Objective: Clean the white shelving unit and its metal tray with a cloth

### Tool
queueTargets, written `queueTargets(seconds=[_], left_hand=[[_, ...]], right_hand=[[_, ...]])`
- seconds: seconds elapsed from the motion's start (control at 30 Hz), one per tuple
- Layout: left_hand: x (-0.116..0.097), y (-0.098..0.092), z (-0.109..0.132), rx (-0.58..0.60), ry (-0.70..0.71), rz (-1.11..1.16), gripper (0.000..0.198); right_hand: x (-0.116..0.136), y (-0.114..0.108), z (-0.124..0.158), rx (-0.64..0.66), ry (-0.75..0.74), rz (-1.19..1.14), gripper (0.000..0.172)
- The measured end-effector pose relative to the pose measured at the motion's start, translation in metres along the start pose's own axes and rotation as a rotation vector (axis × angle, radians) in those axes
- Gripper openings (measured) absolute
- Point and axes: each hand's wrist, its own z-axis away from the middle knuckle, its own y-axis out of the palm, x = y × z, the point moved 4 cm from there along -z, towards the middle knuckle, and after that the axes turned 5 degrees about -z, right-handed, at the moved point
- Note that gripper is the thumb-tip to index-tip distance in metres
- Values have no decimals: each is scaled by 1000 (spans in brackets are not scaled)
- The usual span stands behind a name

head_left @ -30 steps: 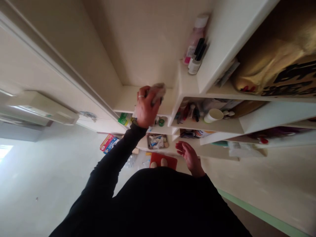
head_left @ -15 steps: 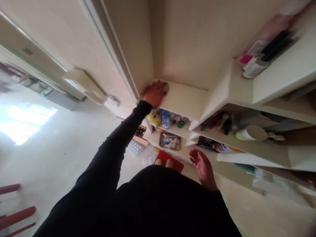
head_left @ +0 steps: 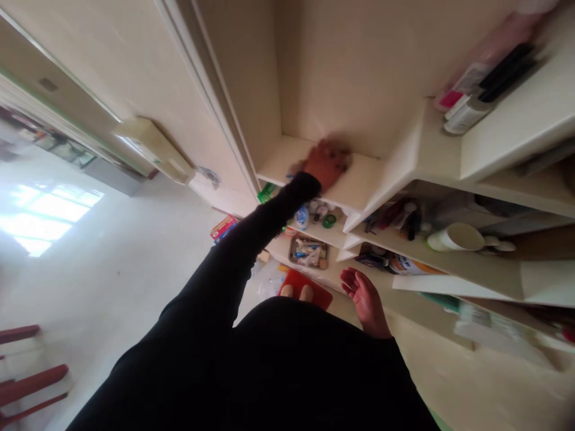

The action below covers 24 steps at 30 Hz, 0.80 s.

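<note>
Left hand [head_left: 327,160] slid along white shelf [head_left: 363,182]; metal tray [head_left: 291,254] below holds small tubes [head_left: 309,256].

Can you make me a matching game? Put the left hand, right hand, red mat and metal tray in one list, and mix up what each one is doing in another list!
Things:
1. left hand
2. right hand
3. red mat
4. metal tray

Matches:
A. holding small tubes
B. under the toes
C. blurred on a white shelf
D. open, not touching anything

Right pairs: 1-C, 2-D, 3-B, 4-A
</note>
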Motion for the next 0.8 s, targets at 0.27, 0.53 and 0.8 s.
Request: queueTargets(seconds=[0.27, 0.53, 0.8], left_hand=[[119, -36, 6, -35, -350, -123, 53], [18, -30, -4, 66, -204, -42, 50], [-80, -19, 44, 37, 165, -32, 48]], right_hand=[[-7, -4, 0, 11, 32, 12, 63], [-15, -27, 12, -67, 0, -26, 60], [-13, -9, 1, -11, 43, 6, 63]])
